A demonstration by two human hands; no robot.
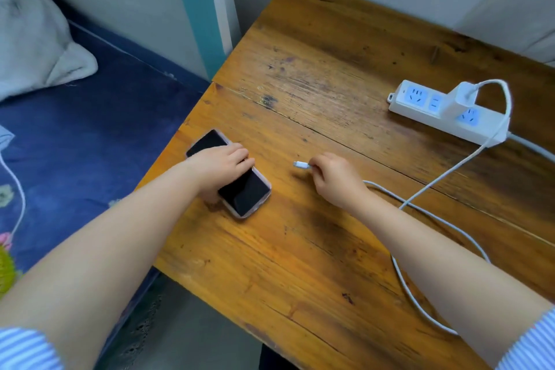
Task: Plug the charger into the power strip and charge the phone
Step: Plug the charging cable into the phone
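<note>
A black phone [246, 192] in a pale case lies face up near the left edge of the wooden table [330, 249]. My left hand [222, 165] grips it across the middle, fingers over the screen. My right hand [333, 180] pinches the white cable's connector [301, 164], which points left toward the phone, a short gap away. The white cable [450, 171] runs back to a white charger [462, 96] plugged into the white power strip [432, 105] at the right rear of the table.
Slack cable [411, 294] loops over the table under my right forearm. A bed with a blue sheet [90, 144] and a grey pillow [33, 39] lies left of the table. Walls close in behind.
</note>
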